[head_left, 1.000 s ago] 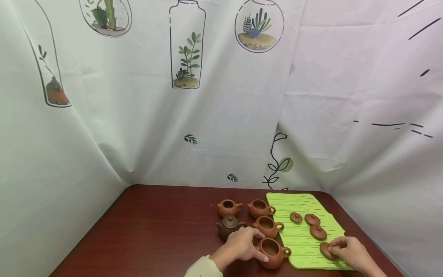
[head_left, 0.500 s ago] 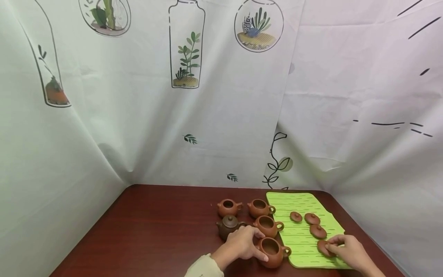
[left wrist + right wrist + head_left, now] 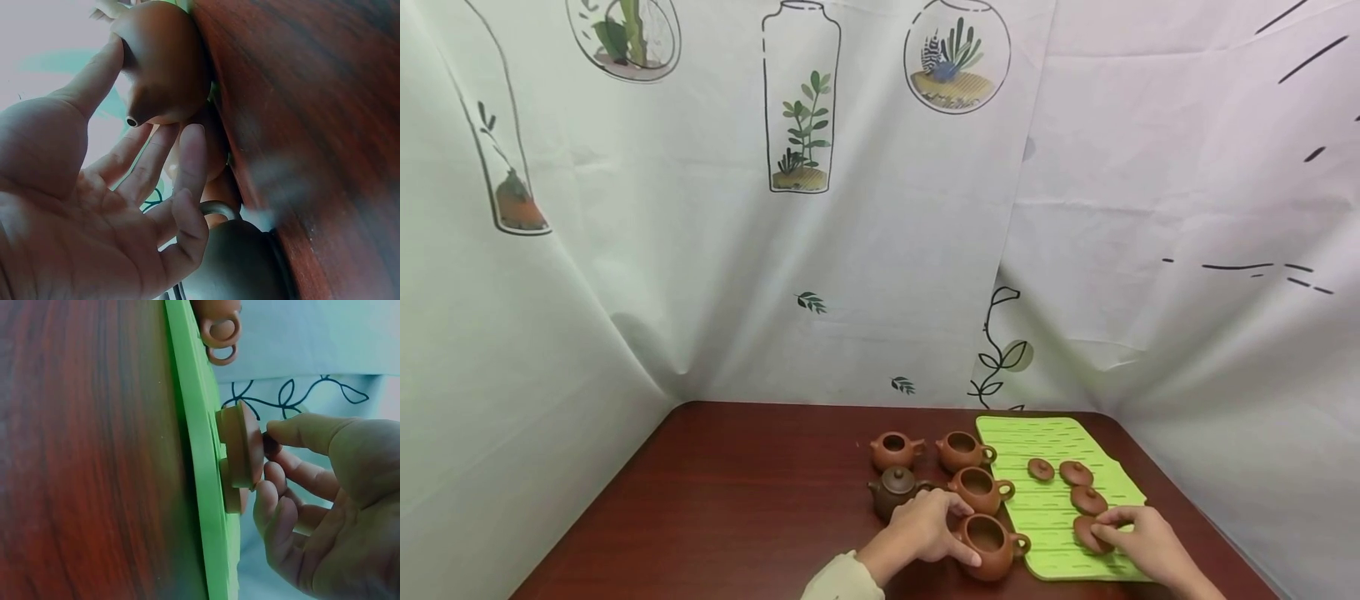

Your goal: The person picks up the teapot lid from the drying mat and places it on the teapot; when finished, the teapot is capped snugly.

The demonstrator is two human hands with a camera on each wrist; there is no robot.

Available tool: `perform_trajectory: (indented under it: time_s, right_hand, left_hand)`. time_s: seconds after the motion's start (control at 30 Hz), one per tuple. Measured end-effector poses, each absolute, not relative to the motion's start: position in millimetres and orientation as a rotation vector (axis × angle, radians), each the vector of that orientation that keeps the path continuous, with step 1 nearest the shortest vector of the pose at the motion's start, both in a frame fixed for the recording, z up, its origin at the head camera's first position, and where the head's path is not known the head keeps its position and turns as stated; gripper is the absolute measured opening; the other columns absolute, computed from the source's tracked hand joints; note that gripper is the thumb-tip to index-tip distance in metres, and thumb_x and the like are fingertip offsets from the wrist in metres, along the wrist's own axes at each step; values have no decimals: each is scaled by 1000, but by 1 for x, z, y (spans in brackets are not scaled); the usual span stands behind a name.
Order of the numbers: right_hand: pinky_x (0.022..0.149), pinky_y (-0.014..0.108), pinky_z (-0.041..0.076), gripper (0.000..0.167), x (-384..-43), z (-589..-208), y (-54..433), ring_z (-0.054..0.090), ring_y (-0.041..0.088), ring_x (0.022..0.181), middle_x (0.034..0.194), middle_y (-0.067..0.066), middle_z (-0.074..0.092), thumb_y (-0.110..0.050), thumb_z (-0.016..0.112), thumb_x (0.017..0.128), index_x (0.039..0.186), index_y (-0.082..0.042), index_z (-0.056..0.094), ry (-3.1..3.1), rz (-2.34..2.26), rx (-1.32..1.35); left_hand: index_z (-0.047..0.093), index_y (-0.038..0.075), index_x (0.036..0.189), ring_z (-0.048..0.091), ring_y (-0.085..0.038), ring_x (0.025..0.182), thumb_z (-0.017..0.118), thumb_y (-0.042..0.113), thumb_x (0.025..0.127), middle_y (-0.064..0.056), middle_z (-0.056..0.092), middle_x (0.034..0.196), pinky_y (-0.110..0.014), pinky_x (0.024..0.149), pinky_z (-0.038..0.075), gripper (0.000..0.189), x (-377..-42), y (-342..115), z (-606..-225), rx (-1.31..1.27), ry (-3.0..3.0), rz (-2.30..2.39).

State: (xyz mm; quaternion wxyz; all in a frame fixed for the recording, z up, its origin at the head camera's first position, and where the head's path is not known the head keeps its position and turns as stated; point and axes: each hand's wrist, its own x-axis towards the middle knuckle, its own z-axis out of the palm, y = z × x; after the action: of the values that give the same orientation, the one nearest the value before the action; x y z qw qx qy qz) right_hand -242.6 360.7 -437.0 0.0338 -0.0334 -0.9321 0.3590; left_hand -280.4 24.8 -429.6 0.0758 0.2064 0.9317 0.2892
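My left hand (image 3: 921,527) holds a lidless reddish-brown clay teapot (image 3: 997,563) at the near end of the group, thumb on its near side and fingers on the far side. Its spout (image 3: 139,111) points toward the palm in the left wrist view. Over the green mat, my right hand (image 3: 1152,546) pinches the knob of a brown teapot lid (image 3: 247,445) between thumb and fingers. The lid sits close above the mat; whether it touches is hard to tell. Just behind it lies another lid (image 3: 1088,500).
Three more lidless teapots, the nearest of them one teapot (image 3: 976,492), stand behind the held one. A dark lidded teapot (image 3: 895,492) stands left of them. Two further lids, including a small lid (image 3: 1041,470), lie on the green mat (image 3: 1045,558). Bare tabletop (image 3: 737,500) extends left.
My right hand has moved left and slightly away from me with the pinched lid, bringing it closer to the lid behind. My left hand has stayed on the teapot.
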Motion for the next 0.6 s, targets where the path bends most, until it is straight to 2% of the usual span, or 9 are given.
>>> perform_trajectory:
  time_s: [0.27, 0.6]
  right_hand:
    - [63, 29, 49, 21, -241, -440, 351, 62, 11, 75, 95, 3, 70, -22, 71, 92, 100, -2, 73, -2852, 1099, 9]
    - [63, 27, 50, 22, -240, -441, 339, 60, 6, 73, 93, 3, 69, -22, 74, 89, 97, -2, 72, -2805, 1099, 77]
  left_hand:
    - [71, 39, 101, 62, -17, 101, 92, 50, 61, 17, 64, 103, -40, 69, 48, 46, -279, 26, -428, 603, 2812, 846]
    - [71, 39, 101, 62, -17, 102, 92, 49, 62, 17, 64, 102, -41, 70, 48, 45, -278, 25, -428, 600, 2794, 861]
